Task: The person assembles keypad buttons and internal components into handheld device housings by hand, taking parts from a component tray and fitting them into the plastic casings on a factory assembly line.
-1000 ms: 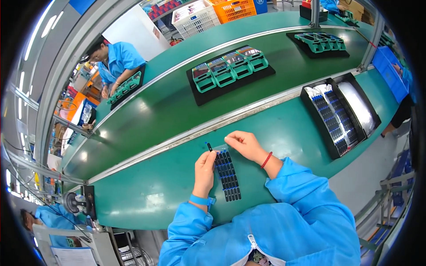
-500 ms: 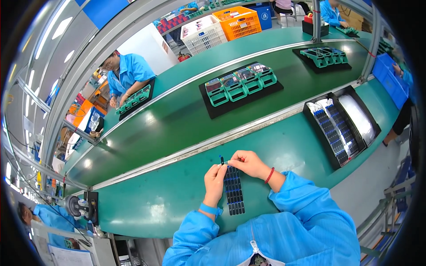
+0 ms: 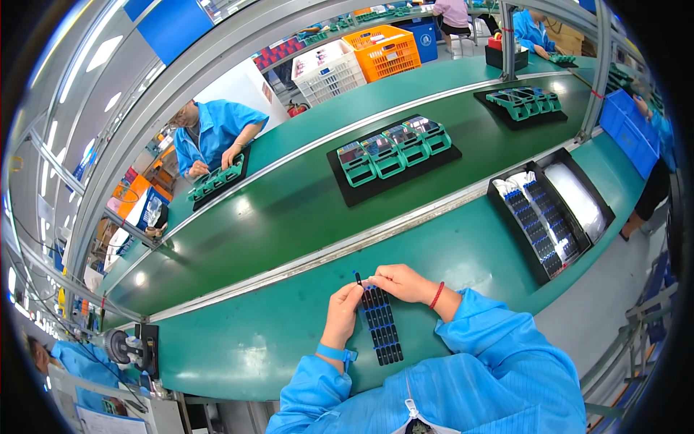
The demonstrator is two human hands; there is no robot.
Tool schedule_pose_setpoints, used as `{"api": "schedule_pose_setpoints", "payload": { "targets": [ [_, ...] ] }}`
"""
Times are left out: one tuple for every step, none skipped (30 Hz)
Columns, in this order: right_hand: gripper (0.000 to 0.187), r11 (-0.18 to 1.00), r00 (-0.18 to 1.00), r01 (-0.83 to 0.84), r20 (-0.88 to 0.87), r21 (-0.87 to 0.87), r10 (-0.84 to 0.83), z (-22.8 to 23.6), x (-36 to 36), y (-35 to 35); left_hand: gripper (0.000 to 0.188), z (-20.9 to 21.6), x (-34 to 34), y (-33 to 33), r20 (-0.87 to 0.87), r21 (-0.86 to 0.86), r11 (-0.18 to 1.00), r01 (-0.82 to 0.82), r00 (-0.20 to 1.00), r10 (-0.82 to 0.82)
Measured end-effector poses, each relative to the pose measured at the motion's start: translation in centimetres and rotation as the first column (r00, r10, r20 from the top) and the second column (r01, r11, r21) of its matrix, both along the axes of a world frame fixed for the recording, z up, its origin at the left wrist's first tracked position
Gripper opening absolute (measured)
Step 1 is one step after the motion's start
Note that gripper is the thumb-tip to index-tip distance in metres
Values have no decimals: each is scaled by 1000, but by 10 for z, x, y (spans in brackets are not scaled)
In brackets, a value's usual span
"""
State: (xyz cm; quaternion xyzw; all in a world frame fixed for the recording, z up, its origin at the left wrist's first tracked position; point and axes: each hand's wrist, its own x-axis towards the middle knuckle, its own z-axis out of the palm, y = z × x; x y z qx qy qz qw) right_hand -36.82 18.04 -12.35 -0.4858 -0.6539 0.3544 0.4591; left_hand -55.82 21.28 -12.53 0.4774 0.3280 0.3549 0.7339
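A sheet of narrow black strips with blue tabs [image 3: 382, 325] lies on the green bench in front of me, slightly slanted. At its far end, my left hand [image 3: 341, 314] is closed, thumb and finger pinching a small black strip [image 3: 358, 278] that stands up with a blue tip. My right hand [image 3: 403, 283] is closed just beside it, its fingertips pinched at the top of the sheet close to the same strip. What those right fingertips grip is hidden.
To the right stands a black box [image 3: 551, 217] holding more strip sheets and white wrap. Beyond a metal rail, the conveyor [image 3: 267, 217] carries black trays [image 3: 394, 173] with green frames. A co-worker [image 3: 213, 137] handles green frames across the belt. A tape dispenser [image 3: 130, 347] sits at left.
The whole view has shifted slightly. Both my hands stay together at the sheet's far end, and the black strip remains pinched. Across the belt, the co-worker's arms have shifted over the green frames.
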Motion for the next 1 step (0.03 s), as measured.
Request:
{"api": "schedule_pose_setpoints", "payload": {
  "targets": [
    [33,1000,1000,-18,7,4,18,0,0,-1,29,-3,-1,2,-28,8,1000,14,1000,-14]
  ]
}}
